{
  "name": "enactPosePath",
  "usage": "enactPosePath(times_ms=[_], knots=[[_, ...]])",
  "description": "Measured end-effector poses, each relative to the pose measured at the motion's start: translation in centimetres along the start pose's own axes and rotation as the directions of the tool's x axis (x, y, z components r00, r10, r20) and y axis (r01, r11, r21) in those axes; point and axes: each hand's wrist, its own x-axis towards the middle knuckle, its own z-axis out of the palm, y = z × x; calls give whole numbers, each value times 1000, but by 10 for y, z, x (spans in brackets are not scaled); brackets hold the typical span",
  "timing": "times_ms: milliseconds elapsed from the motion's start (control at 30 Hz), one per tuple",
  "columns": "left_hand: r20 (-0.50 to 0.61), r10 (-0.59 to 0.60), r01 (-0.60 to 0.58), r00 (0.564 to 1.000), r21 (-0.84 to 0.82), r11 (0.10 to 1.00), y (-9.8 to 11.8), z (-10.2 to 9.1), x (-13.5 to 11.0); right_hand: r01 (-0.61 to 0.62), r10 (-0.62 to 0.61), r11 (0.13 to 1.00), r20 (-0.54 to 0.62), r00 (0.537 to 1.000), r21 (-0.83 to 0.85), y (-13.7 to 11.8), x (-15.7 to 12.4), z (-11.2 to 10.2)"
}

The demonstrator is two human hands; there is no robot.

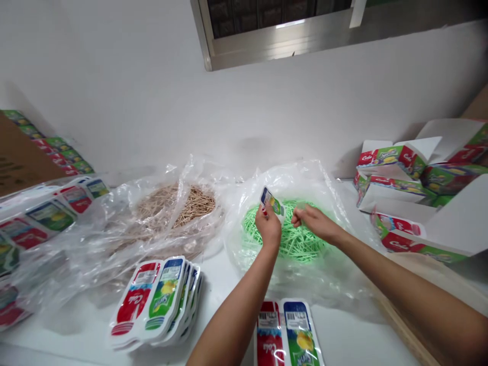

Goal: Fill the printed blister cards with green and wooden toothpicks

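Note:
My left hand grips a small bottle-shaped packet with a blue, green and yellow lemon print. A bit of red shows by its fingers. My right hand is closed, its fingers curled together just to the right of the packet; whatever it may hold is too small to make out. Both hands are above a clear plastic bag of thin light-green sticks. Nearer me lies a pair of joined bottle-shaped packets, one red with "Cola", the other blue and green.
A stack of paired packets stands on the white table to the left. Behind it, a plastic bag holds brown sticks. More packets lie far left beside a cardboard box. Open printed boxes crowd the right side.

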Motion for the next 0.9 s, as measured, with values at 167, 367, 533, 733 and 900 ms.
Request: enactPosePath(times_ms=[167, 367, 533, 733, 900], knots=[[-53, -91, 79, 994, -184, 980, 7, 16, -21, 17, 88, 912, -236, 968, 410, -19, -10, 41], [-81, -313, 270, 946, -339, 901, 24, 10, -46, 56, 211, 782, -349, 913, 621, -38, -57, 87], [-94, -277, 242, 956, -282, 928, 31, -17, -58, 52, 56, 944, -316, 947, 325, -51, -86, 83], [174, -86, 112, 981, -148, 983, 35, -81, -66, -34, 33, 966, -8, 999, -256, -58, -105, 35], [284, -217, 255, 934, -105, 961, 45, -118, -81, -15, 66, 803, 64, 996, -596, -41, -87, 15]])
